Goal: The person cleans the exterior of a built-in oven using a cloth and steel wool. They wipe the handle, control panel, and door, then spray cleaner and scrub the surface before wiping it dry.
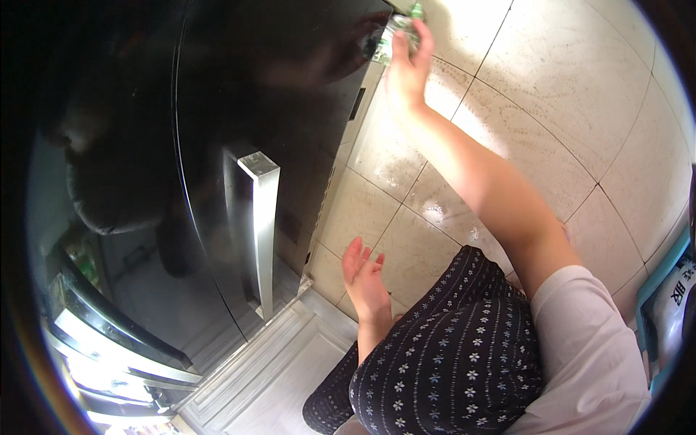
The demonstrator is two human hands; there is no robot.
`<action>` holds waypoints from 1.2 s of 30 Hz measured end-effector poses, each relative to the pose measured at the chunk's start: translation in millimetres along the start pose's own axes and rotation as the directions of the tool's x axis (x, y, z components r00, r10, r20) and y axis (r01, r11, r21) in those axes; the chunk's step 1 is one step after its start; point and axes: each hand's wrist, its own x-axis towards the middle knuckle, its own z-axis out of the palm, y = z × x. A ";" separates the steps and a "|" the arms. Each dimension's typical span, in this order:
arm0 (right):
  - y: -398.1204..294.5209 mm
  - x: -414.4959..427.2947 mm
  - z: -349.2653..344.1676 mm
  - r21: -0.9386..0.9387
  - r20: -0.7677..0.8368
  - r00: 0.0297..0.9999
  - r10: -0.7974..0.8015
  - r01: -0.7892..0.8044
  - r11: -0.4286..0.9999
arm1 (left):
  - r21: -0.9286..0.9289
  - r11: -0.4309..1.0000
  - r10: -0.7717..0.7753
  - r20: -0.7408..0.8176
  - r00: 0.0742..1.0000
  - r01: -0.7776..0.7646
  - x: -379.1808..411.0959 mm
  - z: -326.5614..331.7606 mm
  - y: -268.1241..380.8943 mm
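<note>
My right hand (409, 70) reaches far out and grips a crumpled green-and-white bundle (387, 46), a cloth or soft wrapper; blur hides which. The bundle sits at the edge of a glossy black appliance door (304, 103), probably a refrigerator's, which mirrors the hand. A green pointed tip (417, 11) shows just past the fingers. Lower down, my left hand (363, 277) hangs over the floor beside my knee, fingers apart and holding nothing. A silver bar handle (265, 228) stands out from the black door, left of that hand.
Pale floor tiles (544, 125) carry brownish marks and shiny, wet-looking spots. A white panelled surface (283, 370) meets the door's lower edge. Bright light shines from a compartment (109, 375) at lower left. A blue-rimmed container (644, 304) holds a printed bag (677, 293) at right.
</note>
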 end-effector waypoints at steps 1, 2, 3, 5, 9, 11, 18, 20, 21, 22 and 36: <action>14.0 5.3 10.9 -0.108 -0.032 0.997 -0.074 0.070 0.992 | -0.033 0.998 -0.051 0.024 0.998 0.051 -1.8 6.6 -0.5; 25.4 8.9 15.8 -0.218 -0.057 0.987 -0.148 0.133 0.967 | -0.064 0.993 -0.101 0.049 0.994 0.104 -3.4 11.9 1.2; 27.4 -1.5 13.7 -0.255 0.015 0.988 -0.154 0.152 0.955 | -0.080 0.990 -0.111 0.044 0.993 0.114 -4.5 10.0 3.5; 40.2 -20.4 5.0 -0.294 0.127 0.960 -0.249 0.276 0.915 | -0.120 0.985 -0.117 0.060 0.991 0.124 -7.6 15.6 9.4; 61.1 -77.0 -36.2 -0.421 0.376 0.915 -0.148 0.311 0.852 | -0.114 0.984 -0.124 0.090 0.988 0.134 -1.1 24.5 13.2; 58.6 -72.9 -34.1 -0.445 0.388 0.903 -0.184 0.359 0.821 | -0.122 0.977 -0.163 0.113 0.980 0.177 -3.2 21.9 17.5; 50.3 11.6 -11.1 -0.401 0.225 0.839 -0.496 0.543 0.738 | -0.121 0.974 -0.186 0.058 0.981 0.191 -4.0 -12.0 8.1; 51.5 26.4 -9.7 -0.499 0.160 0.841 -0.517 0.521 0.693 | -0.113 0.974 -0.193 0.025 0.981 0.194 -4.2 -13.6 11.4; 54.5 22.6 -9.8 -0.507 0.141 0.834 -0.533 0.523 0.685 | -0.116 0.972 -0.200 0.024 0.979 0.202 -4.8 -16.2 11.8; 57.2 23.4 -8.9 -0.509 0.124 0.821 -0.558 0.535 0.674 | -0.126 0.972 -0.199 0.030 0.980 0.201 -5.0 -15.4 12.9; 47.9 31.4 -19.7 -0.609 0.238 0.829 -0.506 0.534 0.587 | -0.148 0.971 -0.172 0.112 0.979 0.188 -9.4 -10.6 13.3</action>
